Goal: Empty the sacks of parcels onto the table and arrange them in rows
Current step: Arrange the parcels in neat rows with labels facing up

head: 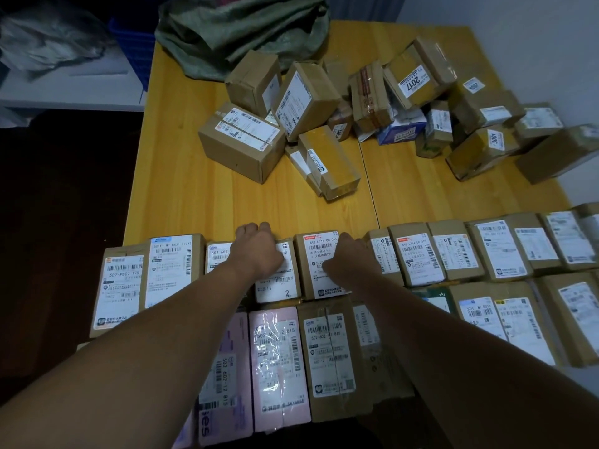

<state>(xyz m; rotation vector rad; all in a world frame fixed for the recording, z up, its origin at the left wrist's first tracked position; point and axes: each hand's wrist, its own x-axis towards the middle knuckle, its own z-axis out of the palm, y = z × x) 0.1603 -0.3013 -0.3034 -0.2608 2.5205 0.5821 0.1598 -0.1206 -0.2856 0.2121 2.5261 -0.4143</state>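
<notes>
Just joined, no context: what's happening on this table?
A person is lining parcels up in rows. The left hand grips a white-labelled parcel and the right hand the red-labelled parcel beside it, both in the far row. An unsorted pile waits by the green sack.

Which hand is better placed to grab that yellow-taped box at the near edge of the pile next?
Probably the right hand. It grips the red-labelled parcel almost in line with the yellow-taped box, while the left hand, on the parcel marked 2, sits farther left, nearer the big brown box.
</notes>
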